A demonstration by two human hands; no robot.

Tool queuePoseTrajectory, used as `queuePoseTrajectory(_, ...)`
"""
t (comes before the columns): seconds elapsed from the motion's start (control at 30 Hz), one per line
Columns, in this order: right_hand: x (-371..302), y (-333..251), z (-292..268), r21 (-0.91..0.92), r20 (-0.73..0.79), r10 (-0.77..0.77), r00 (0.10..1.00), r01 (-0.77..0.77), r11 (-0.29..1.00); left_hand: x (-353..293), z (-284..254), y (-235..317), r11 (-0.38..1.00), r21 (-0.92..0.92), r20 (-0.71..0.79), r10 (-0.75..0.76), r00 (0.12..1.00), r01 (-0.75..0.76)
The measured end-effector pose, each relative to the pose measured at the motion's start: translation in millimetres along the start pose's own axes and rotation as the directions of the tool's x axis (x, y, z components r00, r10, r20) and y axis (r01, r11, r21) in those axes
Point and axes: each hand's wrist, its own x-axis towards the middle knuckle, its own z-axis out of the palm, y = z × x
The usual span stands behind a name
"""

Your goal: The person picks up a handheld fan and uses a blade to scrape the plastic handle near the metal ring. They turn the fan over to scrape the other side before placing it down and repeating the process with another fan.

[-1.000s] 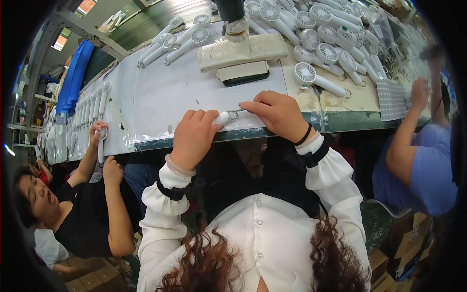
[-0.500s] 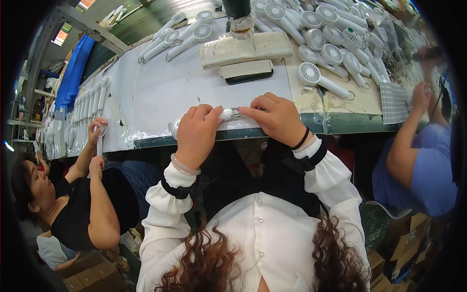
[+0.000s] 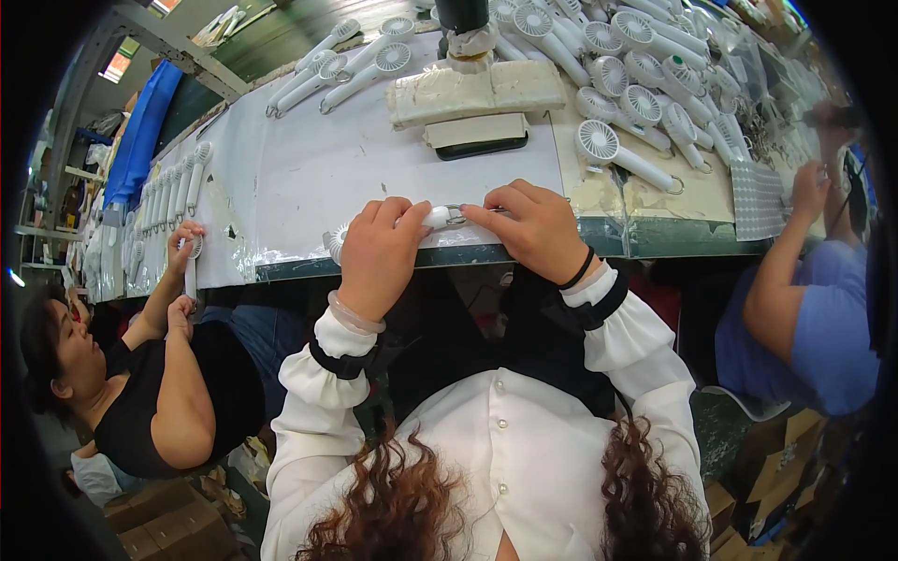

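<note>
My left hand (image 3: 382, 254) is wrapped around a white handheld fan (image 3: 437, 218) at the near edge of the table. The fan's round grille shows to the left of my hand, and most of the handle is hidden under my fingers. From the handle's right end a metal clip (image 3: 455, 214) sticks out. My right hand (image 3: 535, 232) is closed, its thumb and forefinger pinching the clip's far end. Just beyond my hands stands a cream padded block (image 3: 475, 97) on a dark post.
Many white fans (image 3: 641, 105) are heaped at the back right, and several lie at the back left (image 3: 374, 67). A row of fans (image 3: 178, 187) sits at left. A co-worker (image 3: 178, 374) holds a fan there; another person (image 3: 795, 290) works at right beside a patterned sheet (image 3: 758, 199).
My hands stay almost in place on the fan and its clip. The co-worker at left has lowered the hand below their fan slightly.
</note>
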Motion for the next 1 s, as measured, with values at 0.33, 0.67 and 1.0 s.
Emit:
queuePoseTrajectory(0.33,4,-7,-8,-0.05,0.035,-0.045,0.998,0.047,0.998,-3,-2,1,0.999,-0.048,0.009,-0.001,1.0,0.001)
queuePoseTrajectory(0.67,-1,-9,-2,-0.053,-0.005,-0.007,1.0,0.007,0.999,-2,0,0,0.999,-0.032,-0.011,0.012,1.0,-0.012)
queuePoseTrajectory(1.0,12,-27,-20,-0.164,0.181,-0.013,0.983,0.043,0.985,-3,-1,1,0.997,-0.079,0.004,-0.01,1.0,0.01)
